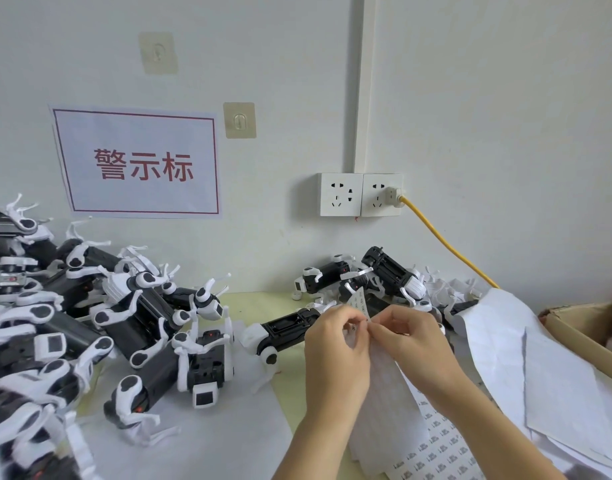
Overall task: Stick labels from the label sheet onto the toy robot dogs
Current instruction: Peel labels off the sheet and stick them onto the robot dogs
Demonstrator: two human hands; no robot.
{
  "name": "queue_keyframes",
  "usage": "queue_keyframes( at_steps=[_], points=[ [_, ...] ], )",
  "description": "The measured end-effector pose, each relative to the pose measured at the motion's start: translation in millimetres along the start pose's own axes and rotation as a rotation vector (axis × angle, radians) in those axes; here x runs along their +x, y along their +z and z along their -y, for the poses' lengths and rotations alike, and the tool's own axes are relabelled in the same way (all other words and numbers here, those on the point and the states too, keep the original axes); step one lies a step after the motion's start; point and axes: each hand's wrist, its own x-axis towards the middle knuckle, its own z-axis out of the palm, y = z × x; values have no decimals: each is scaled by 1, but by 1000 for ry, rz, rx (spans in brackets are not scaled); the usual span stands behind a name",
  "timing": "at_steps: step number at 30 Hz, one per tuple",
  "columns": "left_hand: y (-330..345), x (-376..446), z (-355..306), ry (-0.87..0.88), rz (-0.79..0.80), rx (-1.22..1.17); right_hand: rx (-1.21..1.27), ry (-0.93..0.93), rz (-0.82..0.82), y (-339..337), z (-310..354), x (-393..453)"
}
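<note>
Nearest the camera, the label sheet [432, 448] lies across the lower middle of the surface [263, 303], its printed rows of small dark labels showing at the bottom and its upper part curling up towards the two hands. The left hand [335, 344] and the right hand [406, 336] meet above the sheet, fingers curled, fingertips pinching the sheet's raised edge between them; a narrow strip of the sheet stands up just behind the fingers. Whether a single label is already lifted free cannot be told. Loose white paper sheets [540, 375] are heaped to the right, and past them sits the corner of a cardboard box [581, 327]. Another white sheet [193, 441] covers the surface at the lower left. Just behind the left hand one toy robot dog [284, 332] lies on its side, black belly turned up, white legs splayed. To the left a large pile of toy robot dogs [90, 306], black-bodied with white legs and heads, lies tumbled together, reaching from the near left edge back to the wall. A smaller cluster of dogs [367, 275] rests behind the hands against the wall. On the wall [505, 133] a pair of white sockets [360, 195] carries a plug with a yellow cable [450, 245] running down to the right. Left of them hangs a paper sign [138, 162] with red characters in a red frame, and two adhesive hooks [239, 120] are stuck above it.
</note>
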Motion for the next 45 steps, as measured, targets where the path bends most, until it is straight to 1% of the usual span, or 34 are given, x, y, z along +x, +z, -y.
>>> queue_keyframes(
  at_steps=[8,14,16,19,24,27,31,37,41,45],
  points=[
    [0,1,2,-51,93,12,-151,-54,-10,2,-3,0],
    [-3,5,5,-179,146,-131,-276,-138,17,-1,-4,0],
    [-4,6,6,-210,157,-148,-302,-141,27,-2,-5,1],
    [-4,6,7,-210,169,-134,-309,-119,23,-1,-6,2],
    [-3,5,6,-121,197,-32,-296,-92,34,0,-11,5],
    [-3,3,6,-75,211,19,-287,-105,32,2,-13,7],
    [-3,2,7,-48,200,52,-256,-100,27,3,-8,5],
    [-3,3,5,-75,163,37,-191,-39,37,2,-3,3],
    [-2,2,5,-131,111,-32,-193,-5,27,1,3,1],
    [-1,4,3,-193,118,-140,-196,14,14,-2,4,2]
  ],
)
